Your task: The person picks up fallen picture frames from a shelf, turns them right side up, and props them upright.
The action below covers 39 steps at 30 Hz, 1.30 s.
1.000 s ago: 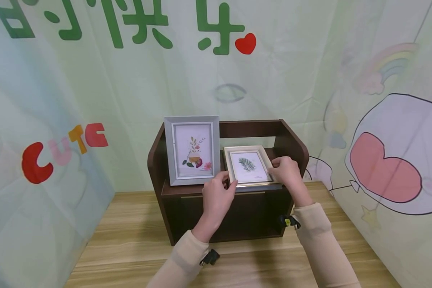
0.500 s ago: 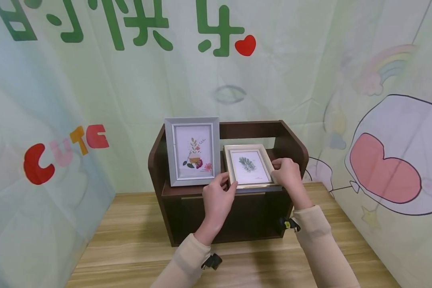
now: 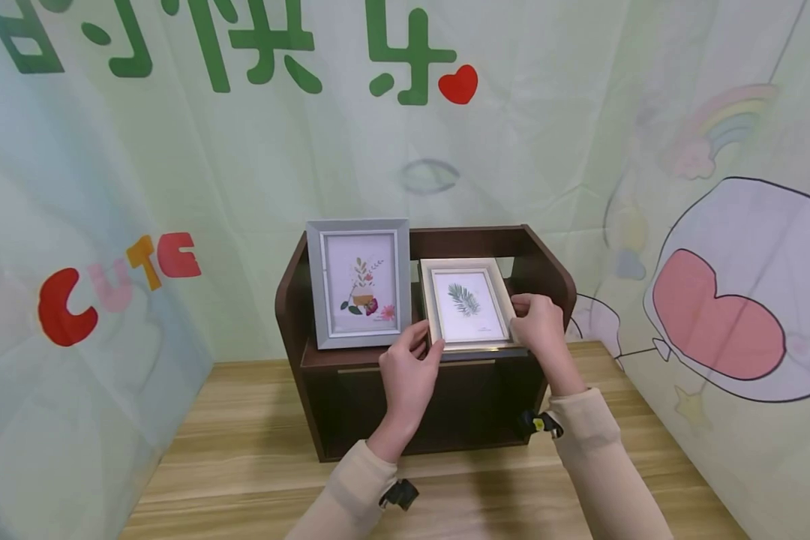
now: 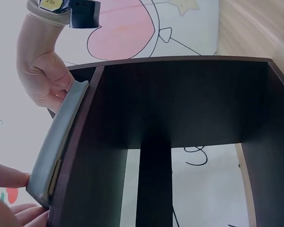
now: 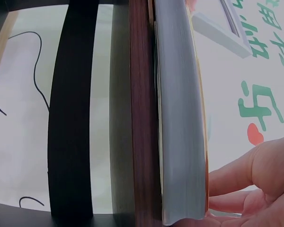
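A cream picture frame [image 3: 469, 304] with a green leaf print leans back on the upper board of a dark brown shelf [image 3: 535, 266]. Its far end is raised above its near edge. My left hand [image 3: 408, 371] holds the frame at its near left corner, thumb at the front edge and fingers along the side. On the opposite side, my right hand [image 3: 538, 324] grips the right edge. From the left wrist, the frame's front edge [image 4: 59, 137] lies along the board between both hands. The right wrist view shows that same thick edge [image 5: 182, 118] up close.
Left of the leaf print, a larger grey picture frame [image 3: 361, 285] with a flower print stands upright on the shelf. The shelf's lower compartment [image 3: 412, 412] opens forward over a wood-grain table [image 3: 243, 427]. Printed cloth [image 3: 526, 150] surrounds the table at the back and sides.
The far end of the cream picture frame has tilted upward, now covering more of the gap in the shelf's back. Both hands keep nearly the same places; the grey frame stays put.
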Tool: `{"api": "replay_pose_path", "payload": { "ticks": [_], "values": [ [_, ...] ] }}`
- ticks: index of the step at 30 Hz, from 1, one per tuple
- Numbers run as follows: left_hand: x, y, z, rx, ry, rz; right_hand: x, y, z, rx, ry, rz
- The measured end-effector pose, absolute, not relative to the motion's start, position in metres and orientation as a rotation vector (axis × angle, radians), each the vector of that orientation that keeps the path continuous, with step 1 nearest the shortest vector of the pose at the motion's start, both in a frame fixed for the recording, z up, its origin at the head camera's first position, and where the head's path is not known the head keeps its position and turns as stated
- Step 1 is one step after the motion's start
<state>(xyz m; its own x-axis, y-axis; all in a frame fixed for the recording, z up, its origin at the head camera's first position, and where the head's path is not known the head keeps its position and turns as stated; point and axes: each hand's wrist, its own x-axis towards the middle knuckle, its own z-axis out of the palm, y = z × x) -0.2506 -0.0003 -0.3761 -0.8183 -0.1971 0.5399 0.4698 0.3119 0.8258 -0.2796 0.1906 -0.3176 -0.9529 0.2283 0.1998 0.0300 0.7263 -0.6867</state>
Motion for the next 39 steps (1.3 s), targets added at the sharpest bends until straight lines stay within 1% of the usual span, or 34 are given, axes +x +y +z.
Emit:
{"api": "replay_pose_path", "payload": {
  "ticks": [6, 19, 39],
  "values": [
    [-0.251, -0.001, -0.378, -0.265, -1.969, -1.61, -0.279, 0.19, -0.318, -0.22, -2.638, 1.095],
    [-0.257, -0.002, -0.376, -0.298, -1.907, -1.651, -0.282, 0.189, -0.312, -0.168, -2.59, 1.103],
    [-0.266, 0.003, -0.365, -0.327, -1.96, -1.52, -0.283, 0.19, -0.311, -0.18, -2.534, 1.169]
  ]
}}
